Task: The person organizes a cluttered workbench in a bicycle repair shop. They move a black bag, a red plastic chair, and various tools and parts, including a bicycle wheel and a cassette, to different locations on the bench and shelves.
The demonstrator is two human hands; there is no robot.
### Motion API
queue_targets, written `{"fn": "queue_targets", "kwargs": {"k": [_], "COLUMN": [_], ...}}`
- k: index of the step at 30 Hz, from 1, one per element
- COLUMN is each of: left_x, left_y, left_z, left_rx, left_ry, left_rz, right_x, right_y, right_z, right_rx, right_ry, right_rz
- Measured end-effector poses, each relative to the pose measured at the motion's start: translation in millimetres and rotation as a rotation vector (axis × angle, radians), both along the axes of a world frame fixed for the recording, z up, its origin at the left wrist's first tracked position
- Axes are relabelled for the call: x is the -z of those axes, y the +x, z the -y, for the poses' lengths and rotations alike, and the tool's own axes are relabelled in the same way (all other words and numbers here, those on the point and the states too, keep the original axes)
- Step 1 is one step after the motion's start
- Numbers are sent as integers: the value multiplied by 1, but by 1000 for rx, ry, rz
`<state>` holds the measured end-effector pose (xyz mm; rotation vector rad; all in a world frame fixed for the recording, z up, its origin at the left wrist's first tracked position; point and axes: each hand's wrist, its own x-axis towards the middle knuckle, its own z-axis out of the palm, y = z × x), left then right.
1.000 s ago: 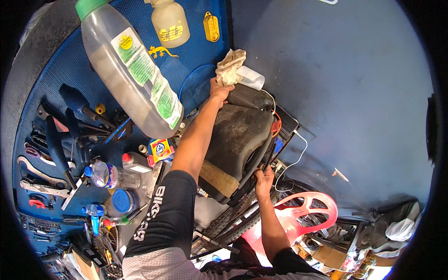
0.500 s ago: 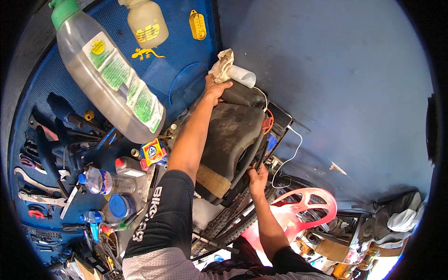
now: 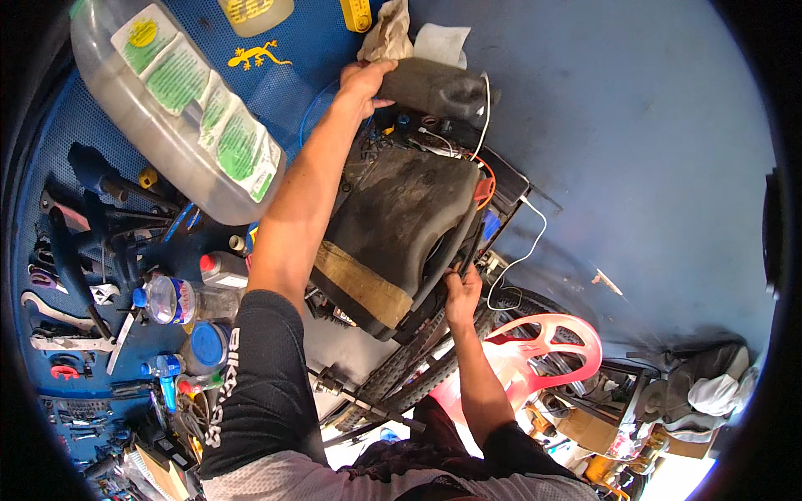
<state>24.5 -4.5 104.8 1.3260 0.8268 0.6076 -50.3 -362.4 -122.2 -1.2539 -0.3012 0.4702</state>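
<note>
My left hand [image 3: 365,85] reaches up and grips the left end of a dark, lid-like plastic piece [image 3: 439,88]. A crumpled beige cloth [image 3: 387,33] and a white paper roll [image 3: 441,43] are right behind it. Small clutter and cables show in the gap between this piece and a large, dusty black plastic case [image 3: 401,213]. The case has a tan strip [image 3: 361,275] along its near edge. My right hand [image 3: 462,292] is closed at the case's lower right side, by a thin dark bar; what its fingers hold is hidden.
A big clear jug [image 3: 180,108] stands close at upper left, before a blue pegboard [image 3: 276,92] with hanging tools. Bottles [image 3: 171,301] stand below it. A pink plastic chair [image 3: 535,359] and bicycle tyres [image 3: 409,376] are near my right arm. A white cable [image 3: 535,242] hangs along the blue wall.
My left hand has moved the dark lid-like piece up and away from the black case, uncovering clutter and cables. My right hand stays at the case's side.
</note>
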Motion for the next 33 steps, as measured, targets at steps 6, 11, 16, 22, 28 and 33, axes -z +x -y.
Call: {"fn": "queue_targets", "kwargs": {"k": [6, 11, 16, 22, 28, 33], "left_x": [-26, -33, -28, -35, -33, -34], "left_y": [-21, -36, -49, -58, -65, -81], "left_z": [-4, -1, -12, -6, 2, 14], "left_rx": [-2, -16, 25, 5, 92, 81], "left_ry": [-169, -195, -180, -186, -162, -169], "left_rz": [190, 264, 260, 268, 300, 344], "right_x": [5, 2, -3, -4, -17, -28], "right_y": [0, -1, -3, -7, -30, -35], "right_z": [0, -1, -3, -8, -18, -39], "right_rx": [-23, -4, -10, 15, -84, -240], "right_ry": [-86, -59, -63, -162, -519, -648], "right_rz": [70, 36, 77, 99, 339, 356]}}
